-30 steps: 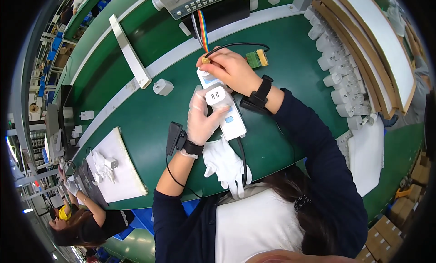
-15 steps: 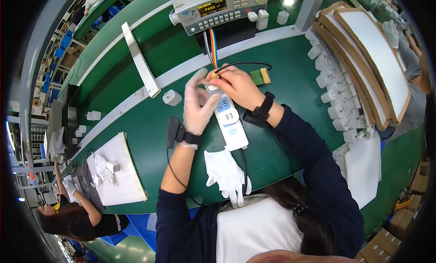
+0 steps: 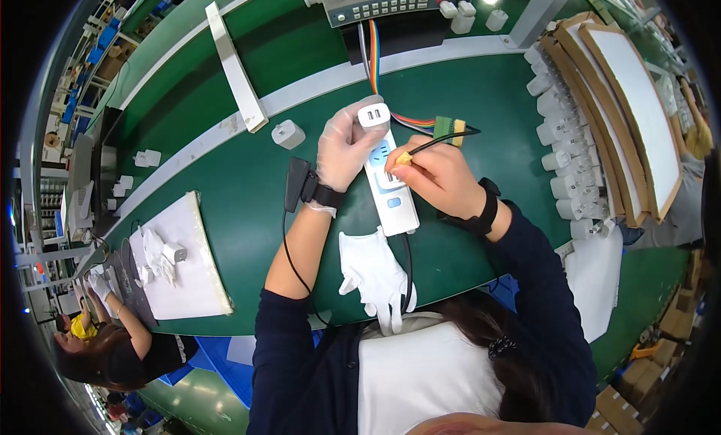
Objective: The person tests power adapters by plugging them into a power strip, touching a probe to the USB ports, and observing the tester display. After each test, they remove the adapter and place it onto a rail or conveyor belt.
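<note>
My left hand (image 3: 342,148), in a thin see-through glove, grips a white two-port USB charger (image 3: 373,115) at the far end of a white power strip (image 3: 396,214). The charger's port face points up toward me. Whether its prongs sit in the strip is hidden. My right hand (image 3: 439,175), bare, pinches a yellow plug (image 3: 404,159) on a black cable (image 3: 432,141), just right of the strip and apart from the charger. The cable runs to a green terminal block (image 3: 448,129) with a yellow connector, fed by rainbow ribbon wires (image 3: 413,121).
A bench meter (image 3: 387,3) stands at the back. Rows of white chargers (image 3: 559,161) and stacked cardboard trays (image 3: 627,116) line the right. One loose charger (image 3: 288,134) lies left of my left hand. A white glove (image 3: 372,273) lies near me; a co-worker (image 3: 124,345) sits far left.
My right hand has drawn the yellow plug away from the charger, toward me and to the right. The charger's two ports now show. The meter's display has changed, and the view has shifted slightly.
</note>
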`<state>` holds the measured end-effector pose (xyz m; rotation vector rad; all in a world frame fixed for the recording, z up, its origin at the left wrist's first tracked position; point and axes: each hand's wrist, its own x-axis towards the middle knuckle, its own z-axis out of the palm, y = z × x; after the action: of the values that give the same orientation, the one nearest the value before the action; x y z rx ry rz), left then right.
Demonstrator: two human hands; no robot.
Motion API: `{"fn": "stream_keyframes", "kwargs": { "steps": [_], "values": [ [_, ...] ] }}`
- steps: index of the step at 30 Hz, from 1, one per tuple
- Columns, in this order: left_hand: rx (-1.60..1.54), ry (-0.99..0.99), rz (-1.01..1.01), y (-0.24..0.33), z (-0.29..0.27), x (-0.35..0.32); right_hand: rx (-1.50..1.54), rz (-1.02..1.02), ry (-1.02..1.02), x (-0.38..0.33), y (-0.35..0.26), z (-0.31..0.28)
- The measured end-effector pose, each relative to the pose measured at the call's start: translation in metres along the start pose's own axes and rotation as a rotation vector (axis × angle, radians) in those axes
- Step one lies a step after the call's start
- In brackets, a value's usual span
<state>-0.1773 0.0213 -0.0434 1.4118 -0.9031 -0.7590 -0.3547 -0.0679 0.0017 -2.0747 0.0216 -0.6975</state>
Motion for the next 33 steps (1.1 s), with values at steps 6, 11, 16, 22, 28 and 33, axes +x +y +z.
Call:
{"fn": "stream_keyframes", "kwargs": {
  "steps": [6, 11, 16, 22, 28, 33],
  "values": [
    [-0.092, 0.224, 0.285, 0.04, -0.006, 0.011, -0.064, 0.129, -0.048, -0.005, -0.005, 0.002],
    [0.879, 0.477, 0.529, 0.056, -0.08, 0.087, -0.03, 0.134, -0.057, -0.004, -0.003, 0.001],
    [1.347, 0.188, 0.181, -0.005, -0.14, 0.126, 0.044, 0.074, -0.051, -0.001, -0.004, 0.012],
    [1.303, 0.22, 0.403, 0.048, -0.107, 0.066, -0.023, 0.131, -0.048, -0.008, -0.004, 0.004],
    [1.274, -0.031, -0.159, 0.064, -0.105, -0.049, -0.054, 0.152, -0.077, -0.001, -0.007, 0.007],
    [0.961, 0.363, 0.209, 0.043, -0.139, -0.121, -0.082, 0.104, -0.065, 0.0, -0.003, 0.009]
  ]
}}
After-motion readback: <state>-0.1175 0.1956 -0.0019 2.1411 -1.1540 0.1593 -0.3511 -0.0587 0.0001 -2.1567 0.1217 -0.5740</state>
